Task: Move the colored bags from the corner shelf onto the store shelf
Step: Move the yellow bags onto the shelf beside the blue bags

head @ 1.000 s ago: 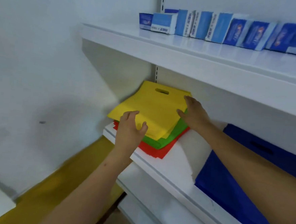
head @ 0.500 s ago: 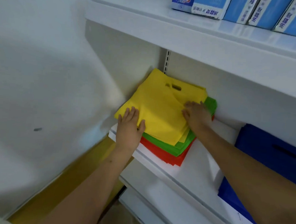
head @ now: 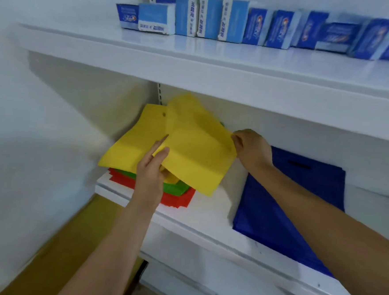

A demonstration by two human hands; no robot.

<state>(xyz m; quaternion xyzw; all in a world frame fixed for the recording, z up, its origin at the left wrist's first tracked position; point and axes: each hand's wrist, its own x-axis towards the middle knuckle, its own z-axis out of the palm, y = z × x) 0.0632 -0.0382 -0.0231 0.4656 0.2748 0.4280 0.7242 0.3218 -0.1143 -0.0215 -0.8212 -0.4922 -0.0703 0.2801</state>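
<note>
A stack of flat fabric bags lies in the left corner of the white shelf (head: 207, 208): a yellow bag (head: 131, 143) on top, green bags (head: 176, 188) under it, red bags (head: 176, 200) at the bottom. A second yellow bag (head: 195, 152) is lifted off the stack and tilted. My left hand (head: 152, 167) pinches its near left edge, thumb on top. My right hand (head: 251, 149) pinches its right edge. A blue bag (head: 284, 199) lies flat on the same shelf to the right, partly under my right forearm.
The shelf above (head: 217, 63) carries a row of several blue and white boxes (head: 255, 25). A white wall (head: 40, 136) closes the left side. Below are a lower white shelf (head: 213, 287) and a yellow-brown floor (head: 67, 242).
Both hands lay flat on the yellow stack before. Now they pinch the top yellow bag and have raised it to the right, off the pile. The camera has tilted upward.
</note>
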